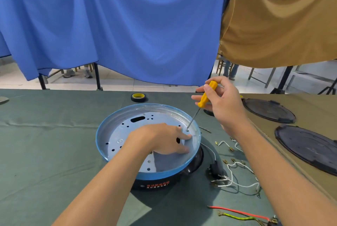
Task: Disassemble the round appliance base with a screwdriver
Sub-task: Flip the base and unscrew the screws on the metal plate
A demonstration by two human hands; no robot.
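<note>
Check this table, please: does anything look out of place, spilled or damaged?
Nothing looks damaged. Loose white wires and a small black part lie scattered right of the round base, and a red wire and a green wire lie near the front edge. This fits a disassembly.

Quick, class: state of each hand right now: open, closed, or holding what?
Left hand: open, fingers pressing flat inside the round appliance base.
Right hand: holding the yellow screwdriver, its tip on a screw.

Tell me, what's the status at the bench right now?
Right hand grips yellow screwdriver, tip on screw inside round base. Left hand flat on base floor. Nothing covers the screw.
</note>
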